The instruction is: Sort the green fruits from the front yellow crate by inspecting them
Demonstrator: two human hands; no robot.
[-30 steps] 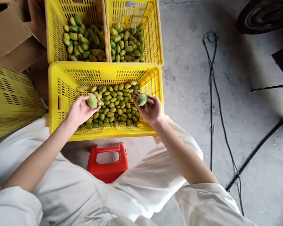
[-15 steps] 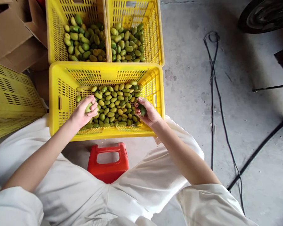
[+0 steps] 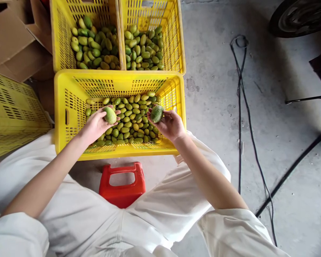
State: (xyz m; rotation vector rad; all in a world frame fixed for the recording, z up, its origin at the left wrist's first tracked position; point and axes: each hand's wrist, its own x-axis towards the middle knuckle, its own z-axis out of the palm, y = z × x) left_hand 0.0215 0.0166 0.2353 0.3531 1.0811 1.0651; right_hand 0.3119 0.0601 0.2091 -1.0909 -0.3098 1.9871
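while the left hand (image 3: 98, 124) cradles a pale green fruit (image 3: 110, 115) and the right hand (image 3: 173, 125) a dark green fruit (image 3: 157, 114), we see both skins bare

because the palms are tilted upward, we read this as a hold meant for looking: the fingers curl loosely beneath each fruit, the thumbs steady the sides, and the upper faces are uncovered. we see both hands occupied, one fruit apiece, gripped lightly rather than squeezed. they are level with each other near the middle of the frame, apart, over the front crate (image 3: 128, 155), perhaps so that the two fruits can be viewed together and a dropped one would land among the loose fruits (image 3: 131, 123) below.

we find the front crate close to the white trousers (image 3: 171, 200), its lower corners near the two legs, which seems to keep its contents within easy reach. at the top of the frame, the upper-left crate (image 3: 62, 43) and the upper-right crate (image 3: 174, 39) stand side by side just beyond it, both holding fruit; we take that closeness as a way of keeping all three reachable from one seat.

at bottom centre, a red plastic stool (image 3: 122, 196) shows between the legs; we cannot tell whether it supports anything.
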